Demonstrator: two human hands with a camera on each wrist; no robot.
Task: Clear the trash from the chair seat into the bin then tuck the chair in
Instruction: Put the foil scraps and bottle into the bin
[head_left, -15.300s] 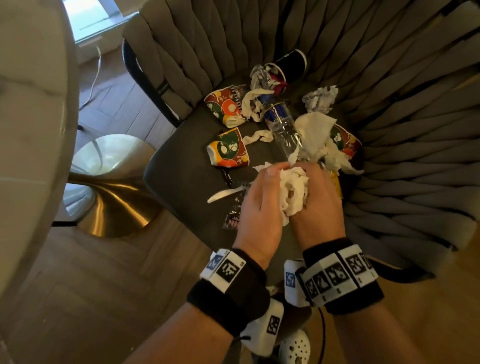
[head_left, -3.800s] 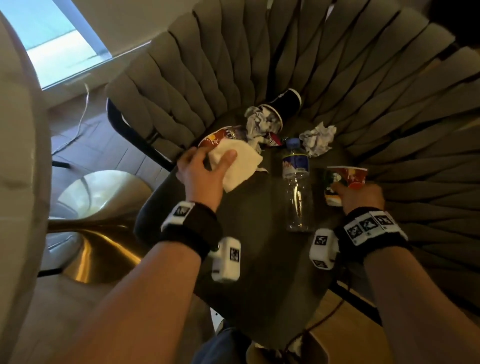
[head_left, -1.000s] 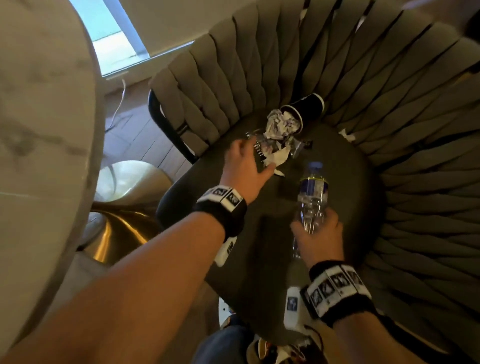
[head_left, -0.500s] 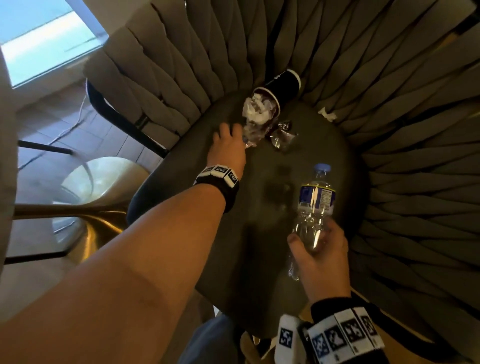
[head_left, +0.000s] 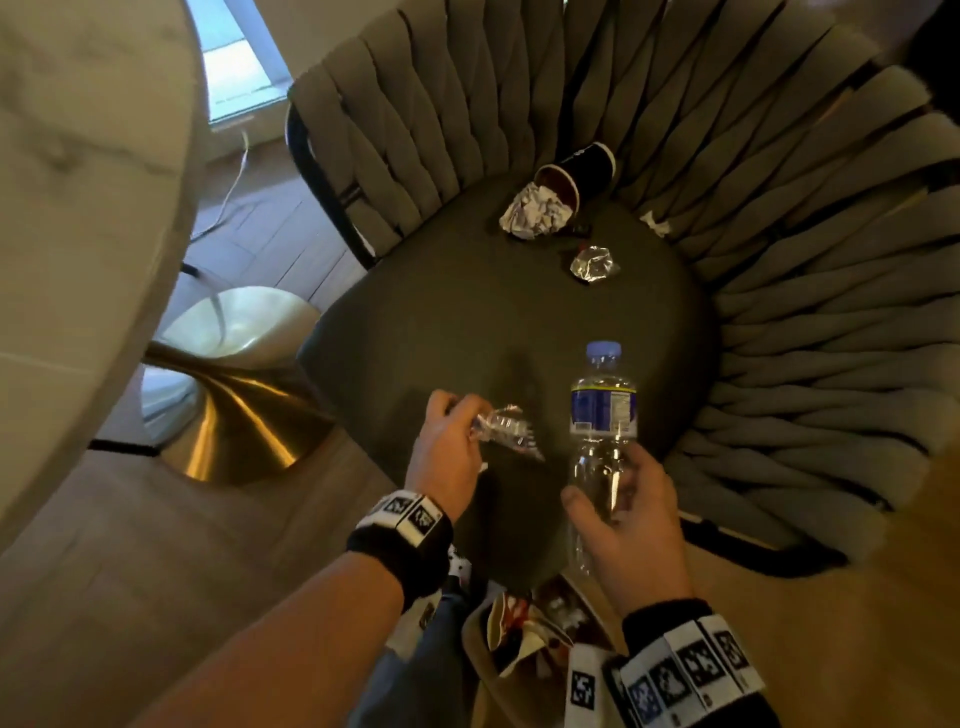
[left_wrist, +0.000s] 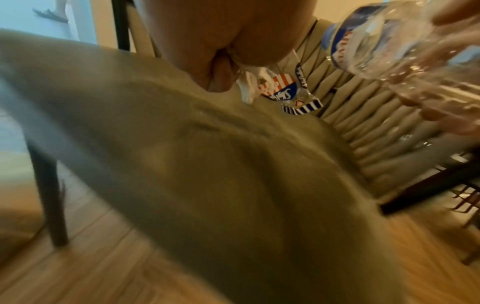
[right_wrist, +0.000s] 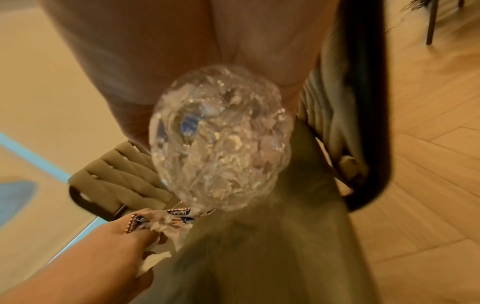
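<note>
The right hand (head_left: 631, 512) is wrapping its grip round a clear water bottle (head_left: 602, 421); the left hand (head_left: 448, 451) is pinching a crinkled wrapper (head_left: 506, 432). A dark paper cup (head_left: 579, 174) is lying tipped on the chair seat (head_left: 467, 322) beside crumpled paper (head_left: 535, 212).

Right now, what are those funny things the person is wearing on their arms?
Both forearms are bare, with no sleeves. Each wrist wears a black band: the left wristband and the right wristband. Each band carries white square tiles printed with blocky black patterns, like little puzzle codes. A white block with the same kind of code hangs under the right wrist. The left hand and right hand wear no gloves.
</note>
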